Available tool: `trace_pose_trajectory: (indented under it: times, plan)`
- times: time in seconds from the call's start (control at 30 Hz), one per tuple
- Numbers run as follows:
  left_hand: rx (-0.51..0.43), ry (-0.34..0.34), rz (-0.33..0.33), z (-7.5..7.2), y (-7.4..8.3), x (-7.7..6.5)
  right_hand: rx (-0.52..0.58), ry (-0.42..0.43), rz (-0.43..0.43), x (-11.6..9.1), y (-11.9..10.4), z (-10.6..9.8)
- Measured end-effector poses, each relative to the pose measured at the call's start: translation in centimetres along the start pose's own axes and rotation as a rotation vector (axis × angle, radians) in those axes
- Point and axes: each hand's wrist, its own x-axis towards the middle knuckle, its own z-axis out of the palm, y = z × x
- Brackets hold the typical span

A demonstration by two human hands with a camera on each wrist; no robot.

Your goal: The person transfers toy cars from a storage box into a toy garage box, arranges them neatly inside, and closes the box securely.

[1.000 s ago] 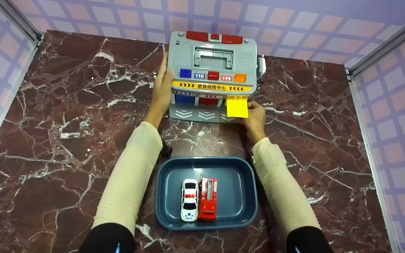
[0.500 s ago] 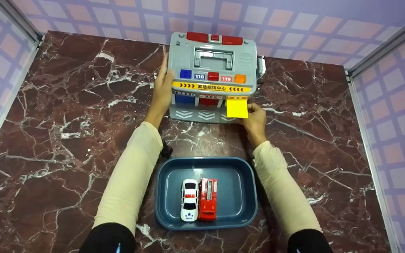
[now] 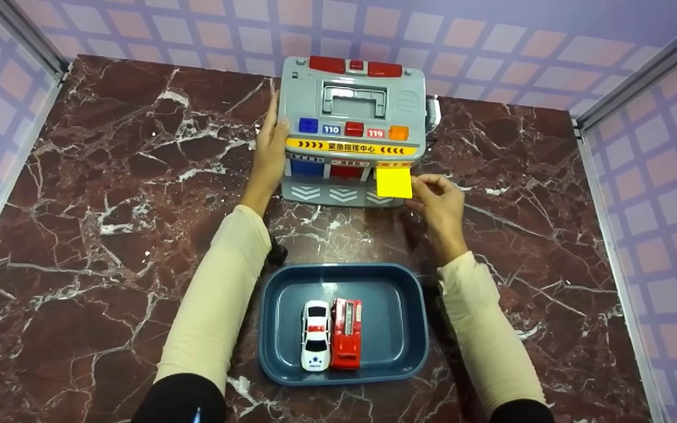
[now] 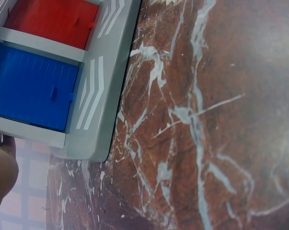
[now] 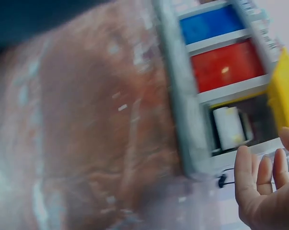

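Observation:
A grey toy emergency station [image 3: 297, 94] stands at the back of the marbled table. Its yellow door [image 3: 394, 183] is swung up, while the blue door [image 4: 31, 88] and red door [image 5: 228, 64] are down. Inside the bay under the yellow door sits a white toy vehicle [image 5: 229, 125], partly seen in the right wrist view. My left hand [image 3: 269, 150] rests along the station's left side, fingers straight, thumb by the front corner. Beside the yellow door's right edge is my right hand [image 3: 441, 208], fingers loosely bent, thumb close to the door; whether it touches cannot be told.
In front of the station is a dark blue tray [image 3: 341, 379] holding a white police car [image 3: 315, 352] and a red fire truck [image 3: 347, 346]. A small black object [image 3: 278, 252] lies near the left sleeve. Patterned walls bound the table at the back and sides.
My right hand has moved right and slightly toward me, away from the bay, and its fingers have spread. The station has shifted very slightly. The left hand stays at its side.

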Motion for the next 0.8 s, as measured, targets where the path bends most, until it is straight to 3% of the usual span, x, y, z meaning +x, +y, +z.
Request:
trace_pose_trajectory:
  times: [0.17, 0.5, 0.67, 0.8]
  plan:
    - [-0.015, 0.0, -0.019, -0.1, -0.1, 0.1, 0.017, -0.004, -0.111, -1.0, -1.3, -0.3]
    - [-0.057, -0.008, 0.005, 0.1, 0.0, -0.2, -0.303, -0.009, -0.34, -1.7, -1.8, -0.2]
    - [-0.02, 0.0, 0.024, 0.0, -0.1, -0.1, -0.426, -0.009, -0.377, -1.5, -1.3, -0.1]
    - [-0.006, 0.001, 0.011, 0.0, -0.1, -0.1, -0.461, -0.024, -0.366, -1.3, -0.8, 0.0]
